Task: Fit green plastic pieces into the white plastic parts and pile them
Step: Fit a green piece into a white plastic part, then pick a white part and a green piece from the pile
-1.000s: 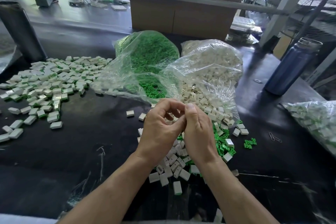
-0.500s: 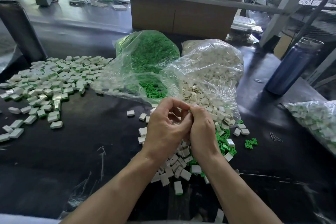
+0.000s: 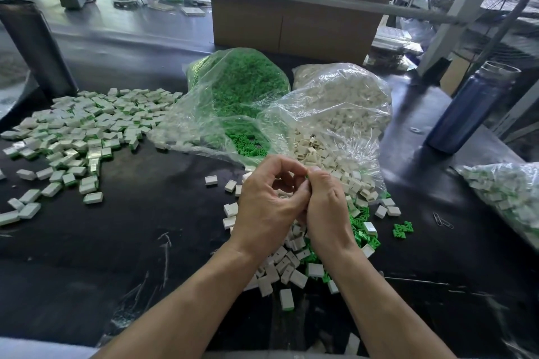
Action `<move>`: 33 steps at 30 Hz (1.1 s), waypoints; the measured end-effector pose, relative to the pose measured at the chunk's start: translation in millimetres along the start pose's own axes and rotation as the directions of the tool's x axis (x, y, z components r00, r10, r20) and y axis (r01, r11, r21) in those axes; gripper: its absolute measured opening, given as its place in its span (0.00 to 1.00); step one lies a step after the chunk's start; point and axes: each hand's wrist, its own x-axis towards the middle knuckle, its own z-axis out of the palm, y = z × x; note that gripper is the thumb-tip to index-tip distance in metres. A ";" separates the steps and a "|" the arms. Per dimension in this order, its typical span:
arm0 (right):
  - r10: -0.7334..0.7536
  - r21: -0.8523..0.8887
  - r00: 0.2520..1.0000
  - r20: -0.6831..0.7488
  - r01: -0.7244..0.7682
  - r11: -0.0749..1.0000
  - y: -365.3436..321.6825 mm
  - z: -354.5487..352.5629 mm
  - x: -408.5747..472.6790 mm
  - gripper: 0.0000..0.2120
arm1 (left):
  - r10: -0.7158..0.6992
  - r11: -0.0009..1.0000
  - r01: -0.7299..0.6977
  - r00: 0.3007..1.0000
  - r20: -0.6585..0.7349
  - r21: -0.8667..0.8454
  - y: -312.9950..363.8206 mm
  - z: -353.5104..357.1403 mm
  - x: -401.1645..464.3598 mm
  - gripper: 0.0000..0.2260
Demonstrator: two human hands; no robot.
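Both hands meet above the loose heap of white parts (image 3: 287,264) at table centre. Left hand (image 3: 267,207) has fingers curled, thumb and forefinger closing toward the right hand (image 3: 328,207). Right thumb and fingertips pinch something small where the two hands touch, with a sliver of green showing at the pinch. Looks like a green piece (image 3: 306,175) being pressed into a white part, but the white part itself is hidden inside the fingers, so its long axis can't be told.

Judgement: mid-fit, one unit in hand, not yet piled.

The finished pile (image 3: 84,131) lies well to the left and slightly further away, so the left hand is the nearer one for the drop. The path there crosses bare dark table (image 3: 151,227) with only a few stray white bits between, plenty of room.

Supply stays close: loose green pieces (image 3: 363,230) just right of the right wrist, bag of green (image 3: 239,87) and bag of white (image 3: 341,105) straight ahead, mouths open toward the hands. Blue bottle (image 3: 469,108) stands far right, out of the way; another filled bag (image 3: 507,192) sits at the right edge
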 end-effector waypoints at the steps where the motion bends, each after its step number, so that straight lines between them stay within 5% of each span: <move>1: -0.007 -0.010 1.000 0.000 0.007 1.000 -0.5 0.1 -0.8 0.25 | -0.002 1.000 0.002 1.000 -0.003 0.001 0.2 -0.1 0.1 0.06; 9: -0.022 0.044 0.993 0.112 0.017 0.999 -1.1 -3.3 -4.5 0.25 | -0.064 0.996 0.066 0.997 -0.033 0.056 -3.3 -7.9 2.0 0.05; 15: -0.124 -0.398 0.991 -0.047 0.095 0.913 3.8 -19.4 1.9 0.19 | -0.029 0.993 0.044 0.991 -0.133 0.107 -3.0 -18.2 7.3 0.04; 20: -0.131 -0.528 0.990 -0.056 0.082 0.846 8.6 -28.0 3.3 0.09 | 0.027 0.925 0.067 0.970 -0.241 0.374 -2.8 -46.3 11.8 0.03; 23: -0.124 -0.543 0.989 -0.074 0.064 0.837 11.3 -28.2 3.6 0.09 | 0.053 0.831 0.164 0.928 -0.369 0.532 -4.4 -67.0 19.5 0.04; 27: -0.115 -0.540 0.989 -0.092 0.047 0.840 12.4 -28.7 3.2 0.09 | 0.085 0.570 0.309 0.899 -0.429 0.761 -7.6 -91.5 29.6 0.03; 33: -0.124 -0.556 0.988 -0.094 0.051 0.830 13.4 -29.7 2.7 0.09 | -0.003 0.247 0.461 0.880 -0.475 0.852 -14.2 -109.7 32.8 0.05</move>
